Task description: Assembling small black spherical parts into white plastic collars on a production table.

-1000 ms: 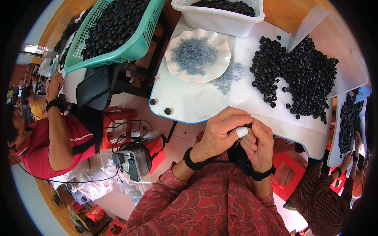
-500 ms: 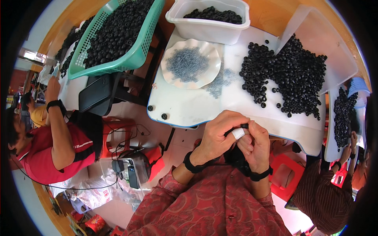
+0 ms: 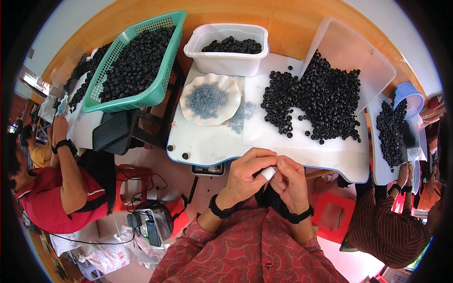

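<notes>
My left hand and my right hand meet in front of the table's near edge, fingertips pressed together. Both are closed, and whatever is pinched between them is hidden by the fingers. A white wrap covers one finger of my left hand. Beyond them, a heap of small black ring-shaped parts spreads over the white table. Left of the heap, a scalloped white plate bears many tiny grey translucent pieces, with more scattered beside it. Two loose black parts lie near the left corner.
A white tub and a green basket hold more black parts. A clear bin lies tipped behind the heap. One person in red works at left, another in a striped top at right. Red stools stand below.
The view has shifted, so the table and containers sit lower and more to the left. A black part that showed between my fingertips is now hidden. My hands stay pressed together.
</notes>
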A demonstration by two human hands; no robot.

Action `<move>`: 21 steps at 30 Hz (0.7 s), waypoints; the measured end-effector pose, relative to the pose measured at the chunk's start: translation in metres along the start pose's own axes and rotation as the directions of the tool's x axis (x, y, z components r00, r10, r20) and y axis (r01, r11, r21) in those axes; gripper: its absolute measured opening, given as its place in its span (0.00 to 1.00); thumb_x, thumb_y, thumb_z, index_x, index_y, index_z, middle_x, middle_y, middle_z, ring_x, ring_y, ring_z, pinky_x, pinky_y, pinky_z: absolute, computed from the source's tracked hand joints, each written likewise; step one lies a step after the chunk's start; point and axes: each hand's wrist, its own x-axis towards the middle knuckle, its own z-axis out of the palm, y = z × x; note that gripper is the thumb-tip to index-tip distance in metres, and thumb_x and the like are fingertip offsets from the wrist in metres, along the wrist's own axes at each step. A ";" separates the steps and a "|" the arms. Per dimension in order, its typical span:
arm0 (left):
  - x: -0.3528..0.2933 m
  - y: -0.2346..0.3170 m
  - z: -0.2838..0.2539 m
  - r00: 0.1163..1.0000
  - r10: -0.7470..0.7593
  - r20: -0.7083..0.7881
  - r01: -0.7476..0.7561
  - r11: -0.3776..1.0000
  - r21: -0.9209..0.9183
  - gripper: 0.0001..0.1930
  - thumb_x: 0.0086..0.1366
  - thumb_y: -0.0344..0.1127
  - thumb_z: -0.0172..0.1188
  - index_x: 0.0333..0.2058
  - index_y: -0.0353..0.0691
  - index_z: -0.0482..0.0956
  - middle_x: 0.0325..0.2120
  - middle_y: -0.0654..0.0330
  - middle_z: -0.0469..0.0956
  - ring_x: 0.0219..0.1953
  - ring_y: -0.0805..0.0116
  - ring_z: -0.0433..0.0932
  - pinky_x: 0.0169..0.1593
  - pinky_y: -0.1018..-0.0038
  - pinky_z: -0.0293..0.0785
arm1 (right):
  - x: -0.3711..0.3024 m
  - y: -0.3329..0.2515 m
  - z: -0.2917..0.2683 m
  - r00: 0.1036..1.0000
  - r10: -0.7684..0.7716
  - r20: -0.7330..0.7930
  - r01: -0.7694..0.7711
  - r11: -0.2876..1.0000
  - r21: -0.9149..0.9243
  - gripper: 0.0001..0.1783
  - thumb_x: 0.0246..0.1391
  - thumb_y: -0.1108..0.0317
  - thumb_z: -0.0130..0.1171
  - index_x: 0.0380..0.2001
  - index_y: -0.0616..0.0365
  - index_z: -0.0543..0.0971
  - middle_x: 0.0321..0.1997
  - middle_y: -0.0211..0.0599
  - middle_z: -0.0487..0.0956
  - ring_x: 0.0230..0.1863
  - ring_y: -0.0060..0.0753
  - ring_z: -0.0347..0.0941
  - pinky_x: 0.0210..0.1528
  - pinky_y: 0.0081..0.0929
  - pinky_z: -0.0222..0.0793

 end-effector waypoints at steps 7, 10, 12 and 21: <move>-0.001 0.002 0.001 0.998 0.067 -0.010 -0.068 0.997 -0.034 0.13 0.54 0.21 0.65 0.40 0.36 0.84 0.42 0.54 0.81 0.40 0.63 0.82 0.41 0.74 0.78 | -0.008 0.000 0.002 0.999 -0.041 0.003 0.041 0.996 -0.077 0.16 0.68 0.59 0.52 0.41 0.62 0.77 0.20 0.22 0.67 0.15 0.12 0.57 0.16 0.14 0.49; -0.001 0.004 0.001 0.994 0.107 -0.004 -0.108 0.994 -0.035 0.13 0.54 0.22 0.66 0.40 0.35 0.84 0.42 0.54 0.81 0.39 0.63 0.82 0.40 0.75 0.78 | -0.010 -0.004 0.002 0.997 -0.062 0.036 0.065 0.994 -0.087 0.15 0.68 0.59 0.53 0.40 0.62 0.77 0.19 0.22 0.67 0.15 0.11 0.56 0.16 0.13 0.48; -0.001 0.005 0.001 0.992 0.125 0.001 -0.125 0.992 -0.029 0.12 0.54 0.22 0.66 0.40 0.35 0.84 0.41 0.54 0.81 0.39 0.63 0.82 0.40 0.74 0.78 | -0.012 -0.005 0.001 0.997 -0.059 0.053 0.063 0.996 -0.062 0.15 0.68 0.59 0.53 0.39 0.62 0.77 0.19 0.22 0.67 0.15 0.11 0.56 0.16 0.13 0.48; -0.005 0.006 -0.001 0.993 0.118 -0.005 -0.118 0.992 -0.049 0.12 0.56 0.24 0.64 0.41 0.36 0.84 0.39 0.55 0.81 0.37 0.63 0.82 0.38 0.74 0.78 | -0.018 -0.002 0.007 0.999 -0.050 0.000 0.050 0.998 -0.032 0.17 0.68 0.56 0.51 0.39 0.62 0.77 0.19 0.25 0.69 0.14 0.13 0.56 0.15 0.14 0.49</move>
